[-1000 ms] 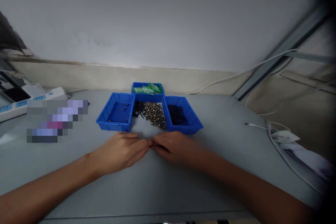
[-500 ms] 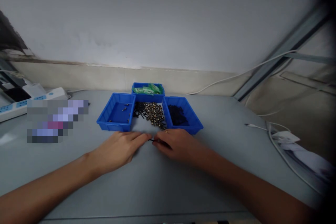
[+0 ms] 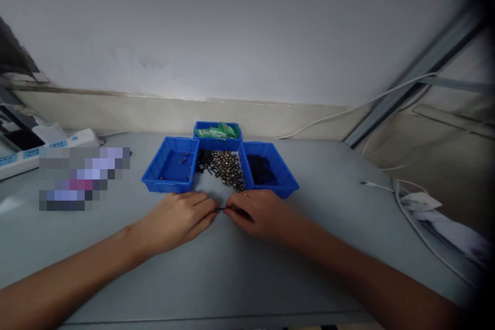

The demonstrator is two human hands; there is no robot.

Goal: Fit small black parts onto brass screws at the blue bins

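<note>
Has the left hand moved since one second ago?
Yes: the left hand has shifted slightly left, its fingers now a little farther from the right blue bin.

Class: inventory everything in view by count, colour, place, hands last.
Wall: one, greyish, back
Table: one, grey, before wall
Bins: three, blue, left, rear and right
Metal pieces: many, brassy, between bins and in left bin
Black pieces: many, black, between bins
Green packets: several, green, rear bin
Dark bits: uncountable, blackish, right bin
Power strip: one, white, far left
Pixelated patch: one, purplish, left
Cables: several, white, mostly right
Frame: one, grey, right
Flat object: one, white, right
Thin piece: one, black, centre
Left hand: one, bare, pinching thin piece
Right hand: one, bare, likewise
</note>
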